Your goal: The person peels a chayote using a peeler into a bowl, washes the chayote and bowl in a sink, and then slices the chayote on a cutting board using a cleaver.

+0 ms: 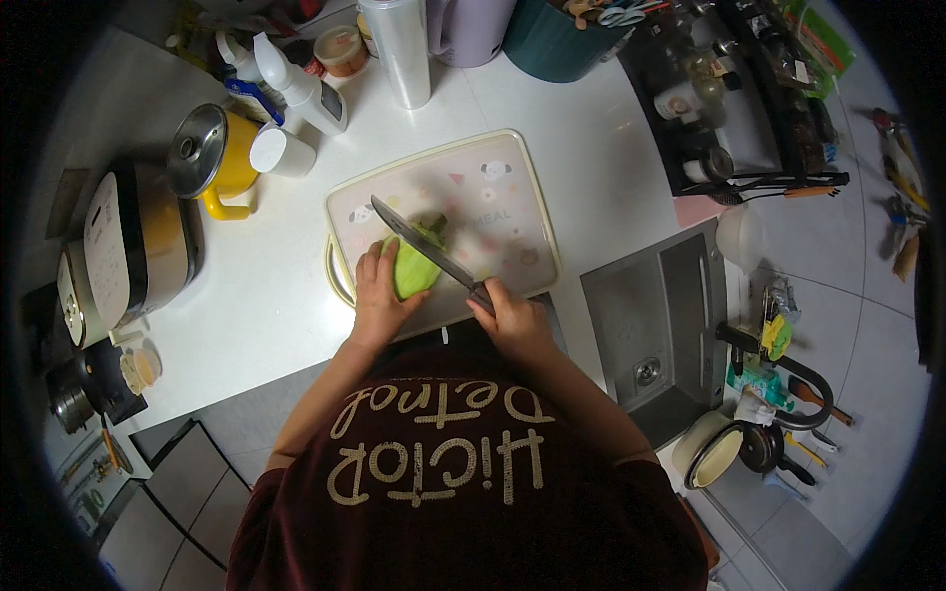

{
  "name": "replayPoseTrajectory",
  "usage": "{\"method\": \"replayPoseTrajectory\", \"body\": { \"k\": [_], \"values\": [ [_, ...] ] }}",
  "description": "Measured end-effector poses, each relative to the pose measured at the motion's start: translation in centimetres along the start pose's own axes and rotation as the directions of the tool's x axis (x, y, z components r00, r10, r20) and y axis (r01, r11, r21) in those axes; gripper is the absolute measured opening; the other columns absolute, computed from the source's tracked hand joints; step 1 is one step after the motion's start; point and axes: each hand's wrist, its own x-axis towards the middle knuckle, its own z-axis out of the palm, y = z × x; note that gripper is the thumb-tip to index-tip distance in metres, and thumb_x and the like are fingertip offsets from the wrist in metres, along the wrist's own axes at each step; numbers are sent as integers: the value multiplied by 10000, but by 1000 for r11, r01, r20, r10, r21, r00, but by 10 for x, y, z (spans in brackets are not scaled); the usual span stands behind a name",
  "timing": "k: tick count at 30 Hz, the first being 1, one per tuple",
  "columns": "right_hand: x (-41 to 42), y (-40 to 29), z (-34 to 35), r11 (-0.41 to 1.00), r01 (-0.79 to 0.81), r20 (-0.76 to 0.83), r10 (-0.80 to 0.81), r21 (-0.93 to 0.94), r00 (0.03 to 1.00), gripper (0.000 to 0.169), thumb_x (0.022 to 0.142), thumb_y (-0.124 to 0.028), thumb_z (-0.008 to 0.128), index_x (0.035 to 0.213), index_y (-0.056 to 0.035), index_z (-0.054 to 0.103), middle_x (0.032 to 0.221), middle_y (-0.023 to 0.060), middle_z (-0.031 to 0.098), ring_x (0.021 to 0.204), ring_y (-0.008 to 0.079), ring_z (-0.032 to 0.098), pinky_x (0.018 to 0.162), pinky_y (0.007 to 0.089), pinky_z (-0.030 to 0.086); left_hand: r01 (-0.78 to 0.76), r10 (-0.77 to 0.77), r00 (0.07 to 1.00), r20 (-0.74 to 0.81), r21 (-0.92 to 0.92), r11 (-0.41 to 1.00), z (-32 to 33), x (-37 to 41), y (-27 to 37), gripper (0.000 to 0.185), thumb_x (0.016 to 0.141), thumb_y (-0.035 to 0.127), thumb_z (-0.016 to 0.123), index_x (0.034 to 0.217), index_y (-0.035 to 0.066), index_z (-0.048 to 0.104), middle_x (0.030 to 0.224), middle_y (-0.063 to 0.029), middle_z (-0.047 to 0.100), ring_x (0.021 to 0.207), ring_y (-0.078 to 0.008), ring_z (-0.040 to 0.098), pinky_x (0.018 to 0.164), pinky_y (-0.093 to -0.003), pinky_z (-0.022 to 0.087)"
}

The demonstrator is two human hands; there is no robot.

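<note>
A light green vegetable (415, 272), its exact kind unclear, rests on a pale pink cutting board (510, 214) with printed cartoon figures. My left hand (379, 295) presses on its left side, fingers curled over it. In my right hand (516, 319) is the handle of a kitchen knife (432, 251). The long dark blade slants up and left across the upper part of the vegetable; whether it has cut in cannot be made out. Beyond the blade shows a darker green, rough end (437, 223), partly hidden.
A steel sink (643, 310) with a black faucet (805, 391) lies right of the board. Left stand a yellow pot (235, 159), a white cup (282, 151) and a rice cooker (140, 236). Behind are a spray bottle (314, 96), a clear tumbler (399, 55) and a spice rack (739, 96).
</note>
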Motion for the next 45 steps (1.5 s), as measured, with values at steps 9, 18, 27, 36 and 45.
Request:
{"method": "replayPoseTrajectory", "body": {
  "k": [9,18,27,36,45],
  "values": [
    [26,-7,-15,980,-198,241,185,29,953,307,913,-314,604,1028,-48,505,779,218,647,741,432,636,649,505,506,-21,21,999,33,23,1000,1,5,-3,903,604,152,852,1369,23,388,1333,-242,406,1183,-433,408,1014,-491,367],
    [23,15,-4,979,-177,301,140,101,943,345,925,-332,584,1040,-24,481,855,243,645,767,443,619,664,504,489,-20,21,999,46,-35,999,-2,13,-5,879,603,139,846,1355,30,403,1318,-236,417,1160,-425,422,990,-492,376],
    [42,29,53,972,-225,252,202,67,947,444,928,-404,556,1165,-34,495,886,242,642,824,440,624,690,505,490,-35,36,999,32,-51,998,1,10,-14,884,609,147,851,1363,47,400,1327,-237,413,1205,-417,410,1024,-484,362],
    [30,58,16,981,-189,-174,194,45,965,414,897,-330,617,1161,-31,507,958,229,627,834,398,640,707,468,512,436,-262,898,353,-793,426,-45,-1,-50,852,685,151,828,1401,61,374,1332,-97,497,1246,-251,473,1065,-376,378],
    [53,116,44,875,-167,-399,-32,-454,916,412,834,-314,663,1132,-51,555,1041,133,565,996,312,563,830,451,437,437,-168,852,495,-851,-293,-18,-47,-89,729,857,527,630,1415,110,417,1417,-117,479,1290,-285,469,1074,-472,387]
  ]
}}
